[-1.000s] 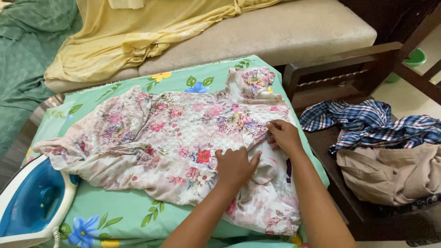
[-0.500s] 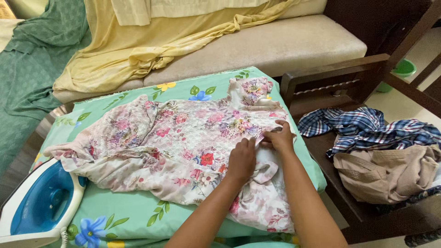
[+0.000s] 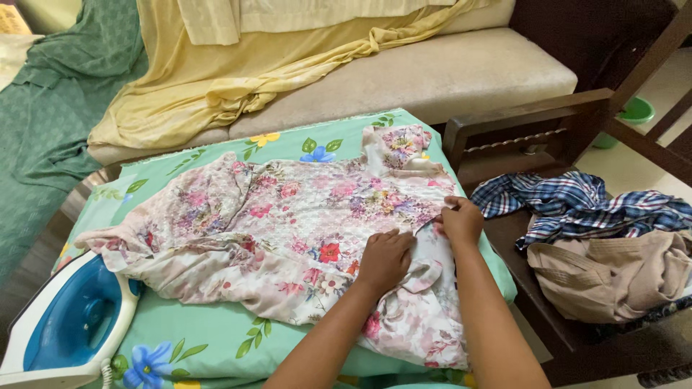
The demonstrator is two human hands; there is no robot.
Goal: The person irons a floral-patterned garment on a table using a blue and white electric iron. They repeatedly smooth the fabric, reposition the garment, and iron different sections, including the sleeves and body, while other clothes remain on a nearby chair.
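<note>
A pink floral garment (image 3: pixel 288 223) lies spread and crumpled on a green flower-print sheet (image 3: pixel 194 335) covering a low surface. My left hand (image 3: pixel 384 259) presses flat on the garment near its right side, fingers pointing toward the right hand. My right hand (image 3: pixel 461 220) pinches a fold of the fabric at the garment's right edge, close to the sheet's border. Both forearms reach in from the bottom of the head view.
A blue and white clothes iron (image 3: pixel 61 328) rests at the lower left corner. A wooden chair (image 3: pixel 533 130) on the right holds a blue plaid shirt (image 3: pixel 577 205) and a tan garment (image 3: pixel 613 274). A beige sofa (image 3: pixel 447 68) with yellow cloth (image 3: pixel 231 65) stands behind.
My right hand has shifted right along the garment's edge and closed on a fold. My left hand slid slightly right over the fabric. The view has tilted a little.
</note>
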